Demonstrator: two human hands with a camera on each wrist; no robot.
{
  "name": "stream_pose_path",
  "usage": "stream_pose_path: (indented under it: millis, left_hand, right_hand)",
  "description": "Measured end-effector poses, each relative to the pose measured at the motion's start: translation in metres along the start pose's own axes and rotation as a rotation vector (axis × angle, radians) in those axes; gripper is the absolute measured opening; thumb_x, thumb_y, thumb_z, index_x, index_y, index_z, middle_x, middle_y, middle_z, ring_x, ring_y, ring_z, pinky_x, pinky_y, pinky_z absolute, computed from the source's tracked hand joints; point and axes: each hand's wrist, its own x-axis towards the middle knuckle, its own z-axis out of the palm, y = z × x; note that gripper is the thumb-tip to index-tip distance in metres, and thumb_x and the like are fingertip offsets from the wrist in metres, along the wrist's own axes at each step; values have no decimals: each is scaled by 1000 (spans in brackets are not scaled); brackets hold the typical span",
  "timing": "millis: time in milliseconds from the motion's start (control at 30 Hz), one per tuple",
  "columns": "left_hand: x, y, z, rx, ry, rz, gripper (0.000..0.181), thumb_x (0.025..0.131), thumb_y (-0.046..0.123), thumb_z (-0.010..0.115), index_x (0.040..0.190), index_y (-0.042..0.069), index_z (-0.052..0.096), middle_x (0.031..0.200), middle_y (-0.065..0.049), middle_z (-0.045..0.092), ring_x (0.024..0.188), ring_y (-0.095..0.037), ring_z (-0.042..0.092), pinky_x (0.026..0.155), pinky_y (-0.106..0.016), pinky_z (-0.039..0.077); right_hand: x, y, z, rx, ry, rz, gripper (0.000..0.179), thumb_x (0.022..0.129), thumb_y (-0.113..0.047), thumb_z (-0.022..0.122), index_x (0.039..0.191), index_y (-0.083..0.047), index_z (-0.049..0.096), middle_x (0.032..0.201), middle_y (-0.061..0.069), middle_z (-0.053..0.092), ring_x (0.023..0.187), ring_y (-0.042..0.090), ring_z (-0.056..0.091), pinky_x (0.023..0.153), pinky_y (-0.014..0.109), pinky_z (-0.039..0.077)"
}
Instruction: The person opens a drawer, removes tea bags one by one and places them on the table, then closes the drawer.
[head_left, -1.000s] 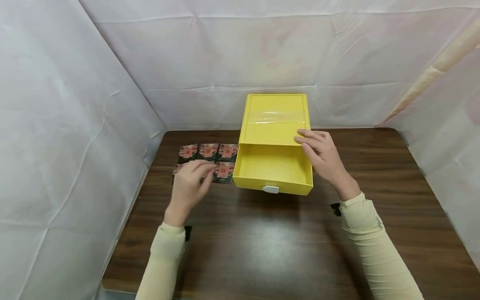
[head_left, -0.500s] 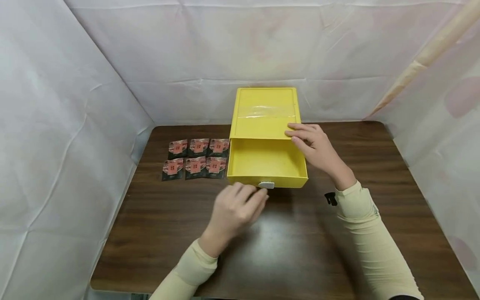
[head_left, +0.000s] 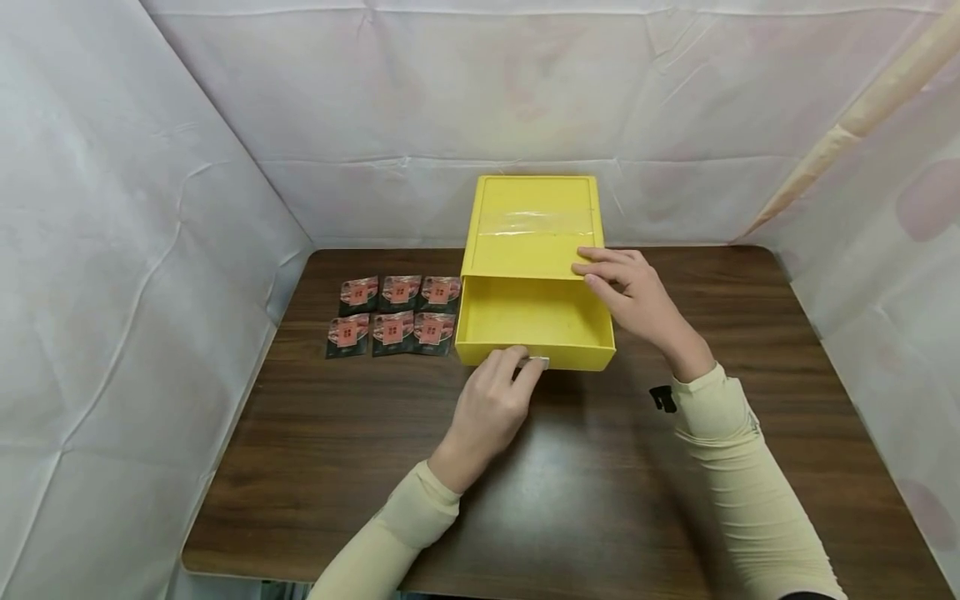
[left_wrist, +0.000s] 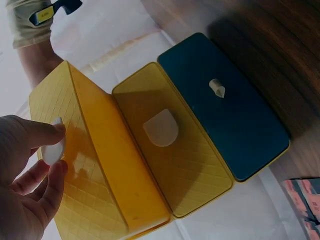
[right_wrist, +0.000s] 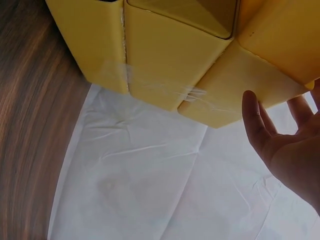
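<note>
A yellow drawer unit (head_left: 537,223) stands on the table, its top drawer (head_left: 562,357) pulled out and the inside visible. My left hand (head_left: 489,408) pinches the white handle (left_wrist: 54,150) on that drawer's front between thumb and fingers. Below it, the left wrist view shows a closed yellow drawer (left_wrist: 137,107) with a white handle (left_wrist: 161,129), and a closed teal drawer (left_wrist: 230,130) with a small pale knob (left_wrist: 217,88). My right hand (head_left: 636,298) rests on the unit's top at the right front corner, fingers fairly straight. In the right wrist view its thumb lies by the unit's side.
Several dark packets with red labels (head_left: 392,331) lie in two rows left of the unit. The brown wooden table (head_left: 600,500) runs up to a white cloth backdrop (head_left: 420,100) behind and at both sides. Clear tape (head_left: 534,223) crosses the unit's top.
My left hand has come from over the packets, rightward and nearer, to the top drawer's handle and now grips it. The right hand stays on the unit's corner.
</note>
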Motion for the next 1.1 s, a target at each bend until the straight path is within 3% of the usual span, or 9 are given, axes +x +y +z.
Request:
stream_pose_path:
  millis: [400, 667, 800, 1100]
  left_hand:
    - [15, -22, 19, -7, -57, -75, 20, 94, 4, 62, 111, 7, 70, 100, -10, 59, 78, -21, 53, 66, -29, 50]
    - [32, -39, 35, -28, -56, -127, 19, 92, 7, 65, 111, 8, 70, 98, -10, 58, 77, -22, 54, 61, -29, 50]
    - [37, -46, 41, -23, -73, -128, 25, 88, 1, 67, 112, 9, 69, 100, -11, 57, 78, -23, 55, 59, -28, 49]
    - [39, -59, 51, -27, -49, -101, 25, 92, 0, 62, 114, 9, 70, 99, -10, 57, 81, -22, 57, 63, -29, 51]
  right_hand:
    - [-2, 2, 0, 9, -25, 16, 25, 98, -14, 60, 120, -6, 70, 139, 7, 54, 122, 33, 44, 93, 50, 33]
    - [-4, 4, 8, 43, 52, -10, 25, 94, -18, 67, 116, -9, 73, 136, 4, 56, 121, 29, 43, 90, 48, 34]
    - [-5, 6, 11, 34, 105, -37, 24, 90, -14, 71, 113, -9, 74, 133, 5, 59, 120, 28, 44, 83, 42, 37]
    - [-3, 14, 15, 7, 159, -98, 23, 86, 0, 72, 108, -5, 75, 127, 8, 63, 119, 32, 46, 93, 51, 35]
